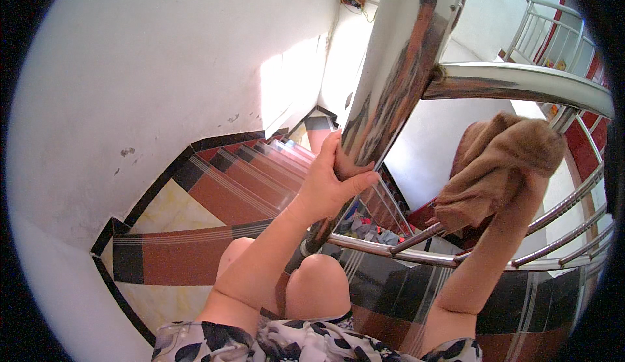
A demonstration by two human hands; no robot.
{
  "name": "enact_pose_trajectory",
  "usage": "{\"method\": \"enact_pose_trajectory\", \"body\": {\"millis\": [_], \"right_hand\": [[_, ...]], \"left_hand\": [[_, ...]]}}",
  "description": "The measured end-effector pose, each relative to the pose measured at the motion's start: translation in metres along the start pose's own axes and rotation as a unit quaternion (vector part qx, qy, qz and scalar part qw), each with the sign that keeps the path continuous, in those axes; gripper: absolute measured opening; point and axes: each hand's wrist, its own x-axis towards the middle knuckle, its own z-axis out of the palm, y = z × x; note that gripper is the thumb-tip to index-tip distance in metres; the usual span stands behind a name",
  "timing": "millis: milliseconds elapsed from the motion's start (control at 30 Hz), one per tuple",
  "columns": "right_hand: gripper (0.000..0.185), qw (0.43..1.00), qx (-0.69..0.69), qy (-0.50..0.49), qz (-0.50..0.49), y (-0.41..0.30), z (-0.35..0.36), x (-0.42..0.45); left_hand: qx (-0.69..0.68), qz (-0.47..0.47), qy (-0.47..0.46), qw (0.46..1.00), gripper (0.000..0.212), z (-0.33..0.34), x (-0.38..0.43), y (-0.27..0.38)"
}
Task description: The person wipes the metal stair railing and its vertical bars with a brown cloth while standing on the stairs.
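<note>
My left hand (324, 184) is wrapped against the near side of a thick, polished metal newel post (390, 88), thumb to the right and fingers to the left. A brown cloth (498, 171) is bunched over my right hand (533, 188), which shows only at the wrist; the fingers are hidden beneath it. That cloth lies in front of the balusters (569, 201), below the curved metal handrail (522, 81); whether it touches a bar, I cannot tell. The post's surface mirrors my hand and its surroundings.
Red, black and cream tiled stairs (234, 191) wind downward on the left beside a white wall (146, 69) with a black skirting (161, 196). Through the railing, a pile of clothes (373, 230) shows below. Another railing (547, 35) stands at upper right. My bare knees (317, 284) are close to the post.
</note>
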Motion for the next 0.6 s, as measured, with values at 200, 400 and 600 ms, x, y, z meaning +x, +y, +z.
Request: {"method": "enact_pose_trajectory", "body": {"millis": [200, 400, 600], "right_hand": [[0.012, 0.985, -0.049, -0.145, 0.078, 0.084, -0.052, -0.015], [0.014, 0.975, 0.087, -0.086, 0.185, 0.109, -0.016, -0.096], [0.017, 0.983, -0.034, -0.024, 0.177, 0.142, -0.009, -0.180]], "left_hand": [[-0.024, -0.008, 0.010, 1.000, 0.069, 0.006, 0.001, 0.004], [0.054, 0.017, 0.046, 0.997, 0.069, -0.001, 0.001, -0.011], [0.072, -0.016, 0.040, 0.996, 0.070, 0.003, 0.002, 0.000]]}}
